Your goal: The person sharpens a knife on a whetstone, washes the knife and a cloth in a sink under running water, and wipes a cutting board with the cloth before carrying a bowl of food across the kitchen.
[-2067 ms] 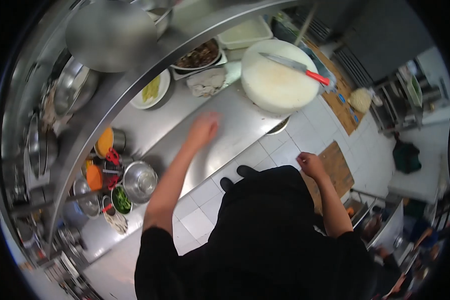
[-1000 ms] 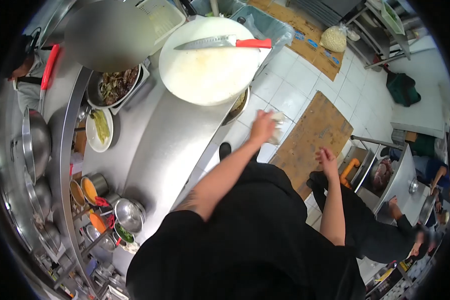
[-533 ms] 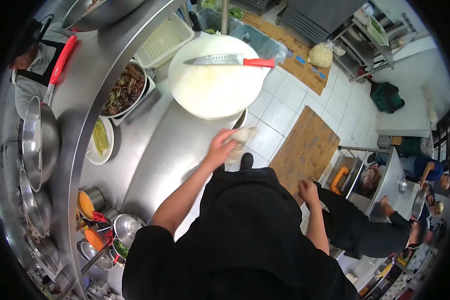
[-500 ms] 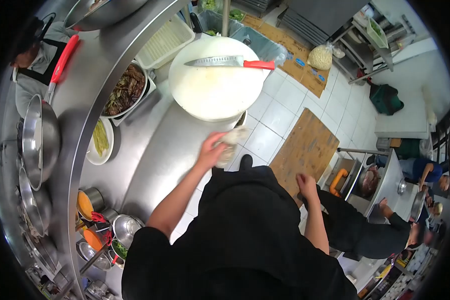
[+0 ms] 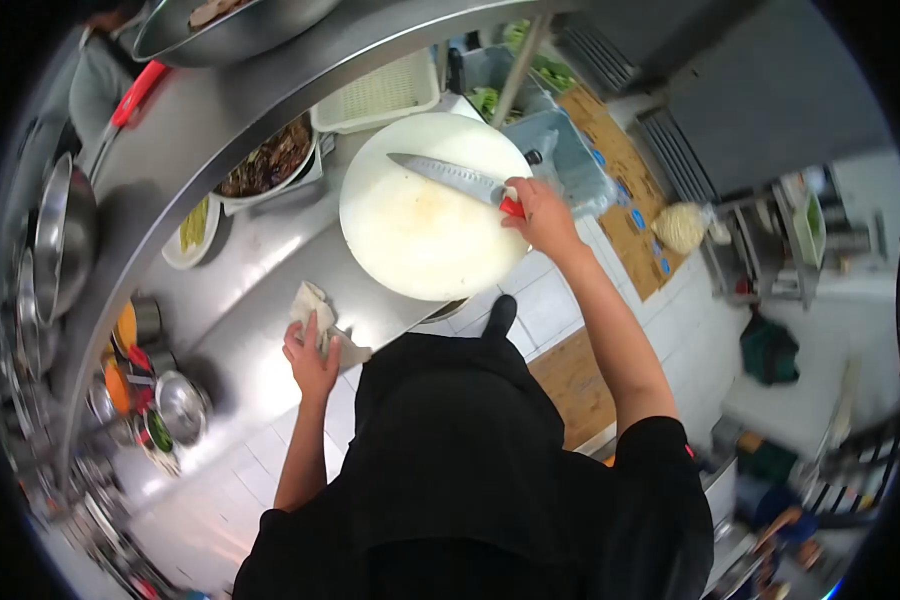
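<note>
My right hand [image 5: 543, 218] is closed round the red handle of a chef's knife [image 5: 450, 178]. Its blade lies over a round white cutting board [image 5: 425, 235], the tip pointing left and away from me. On the steel counter [image 5: 255, 325], to the left of the board, my left hand [image 5: 313, 368] grips a pale, crumpled cloth [image 5: 312, 300] with its fingers over it. Part of the cloth sticks out on the right, beside the thumb.
Behind the board stand a white basket [image 5: 380, 92] and a bowl of dark leafy food [image 5: 270, 165]. A plate of green vegetables [image 5: 198, 232] is at left. Pots [image 5: 182, 405] crowd the lower left. A steel shelf [image 5: 210, 120] curves overhead. A bin [image 5: 570, 165] stands at right.
My right hand has come up from my side and taken the knife's handle; the knife is now turned. My left hand has moved left onto the counter with the cloth. The view has swung.
</note>
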{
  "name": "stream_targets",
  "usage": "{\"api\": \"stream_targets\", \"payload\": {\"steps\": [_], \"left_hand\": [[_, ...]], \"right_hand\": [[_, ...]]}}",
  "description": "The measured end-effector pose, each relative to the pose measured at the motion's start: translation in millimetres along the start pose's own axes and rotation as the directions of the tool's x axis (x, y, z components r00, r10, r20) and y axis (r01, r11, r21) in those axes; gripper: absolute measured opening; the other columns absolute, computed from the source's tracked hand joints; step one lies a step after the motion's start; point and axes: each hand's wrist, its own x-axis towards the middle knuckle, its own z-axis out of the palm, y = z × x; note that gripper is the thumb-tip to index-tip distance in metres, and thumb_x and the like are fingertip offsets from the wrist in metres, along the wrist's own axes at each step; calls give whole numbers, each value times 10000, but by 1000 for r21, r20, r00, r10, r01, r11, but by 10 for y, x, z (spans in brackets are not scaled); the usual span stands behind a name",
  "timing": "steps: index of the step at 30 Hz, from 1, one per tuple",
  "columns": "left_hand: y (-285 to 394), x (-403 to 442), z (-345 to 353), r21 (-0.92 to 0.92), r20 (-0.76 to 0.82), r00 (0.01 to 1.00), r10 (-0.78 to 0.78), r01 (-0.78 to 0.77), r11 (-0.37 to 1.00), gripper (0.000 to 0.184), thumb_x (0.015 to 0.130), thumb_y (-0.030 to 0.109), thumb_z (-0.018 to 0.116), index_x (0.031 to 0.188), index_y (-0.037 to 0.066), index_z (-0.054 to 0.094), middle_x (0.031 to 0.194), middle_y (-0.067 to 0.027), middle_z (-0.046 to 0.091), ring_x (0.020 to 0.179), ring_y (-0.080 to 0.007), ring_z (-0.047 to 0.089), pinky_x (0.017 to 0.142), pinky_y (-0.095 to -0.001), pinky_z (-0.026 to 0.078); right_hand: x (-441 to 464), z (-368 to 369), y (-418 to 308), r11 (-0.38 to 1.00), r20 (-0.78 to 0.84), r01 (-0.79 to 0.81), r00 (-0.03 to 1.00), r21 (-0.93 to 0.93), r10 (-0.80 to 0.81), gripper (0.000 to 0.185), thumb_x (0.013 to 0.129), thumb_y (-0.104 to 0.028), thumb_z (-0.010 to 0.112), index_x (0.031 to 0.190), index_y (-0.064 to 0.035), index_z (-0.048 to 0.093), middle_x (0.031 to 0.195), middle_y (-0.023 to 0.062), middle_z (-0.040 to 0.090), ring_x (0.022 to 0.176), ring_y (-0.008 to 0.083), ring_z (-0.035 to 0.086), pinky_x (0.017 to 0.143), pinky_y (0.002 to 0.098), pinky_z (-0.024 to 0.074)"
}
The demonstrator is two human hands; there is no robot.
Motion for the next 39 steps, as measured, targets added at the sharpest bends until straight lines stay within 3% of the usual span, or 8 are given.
{"api": "stream_targets", "payload": {"steps": [6,8,12,18,24,29,32,39], "left_hand": [[551,-48,281,109,8,986,-168,166,980,817,767,249,822,1496,326,462,1437,-150,398,1187,-434,447,936,-501,524],[558,-12,382,124,-50,973,-224,228,966,707,820,239,777,1463,338,501,1391,-135,430,1145,-415,475,901,-489,539],[735,79,533,130,-136,901,-412,429,894,600,870,243,727,1430,338,534,1368,-134,444,1113,-405,496,878,-477,548],[666,66,576,149,-160,910,-382,404,902,567,897,286,701,1433,333,523,1372,-150,438,1087,-417,501,878,-497,534],[588,49,615,128,-150,919,-363,383,915,576,901,344,692,1448,327,511,1380,-153,434,1108,-417,490,880,-490,533],[537,9,605,104,-187,934,-304,326,940,573,904,359,688,1448,328,512,1380,-138,438,1114,-396,493,876,-478,536],[601,26,549,52,-164,933,-319,331,942,575,912,355,692,1456,317,510,1381,-165,438,1109,-407,506,919,-488,512],[551,-5,531,41,-158,939,-307,317,948,565,909,353,696,1446,333,520,1379,-120,438,1118,-380,494,885,-464,530]], "right_hand": [[151,-260,264,959,83,276,956,69,-282,374,878,-115,673,1244,-131,597,1018,127,649,933,327,647,766,433,540],[93,-325,448,848,55,131,981,513,-185,300,919,-106,628,1218,-106,602,919,141,650,792,309,648,714,407,531],[-117,-638,1014,588,487,-377,872,716,-34,262,980,-117,580,1234,-54,580,871,45,675,695,133,617,665,295,512],[-287,-757,1353,777,383,-272,923,568,43,488,995,-122,607,1473,-163,521,866,-8,622,668,49,492,582,220,433],[-215,-738,1443,882,165,-82,986,463,5,451,920,-199,740,1362,-205,647,1100,118,747,695,96,567,686,281,512],[-804,-259,1167,948,304,-225,940,225,151,482,903,-360,752,1368,-363,623,832,154,728,596,168,586,628,354,514],[-1155,-436,318,980,357,-34,933,194,-38,464,912,-402,726,1362,-398,615,732,159,684,676,285,704,648,411,526],[-555,-405,1273,935,116,-169,984,313,138,441,919,-391,724,1350,-360,637,744,127,697,597,157,577,660,334,514]]}}
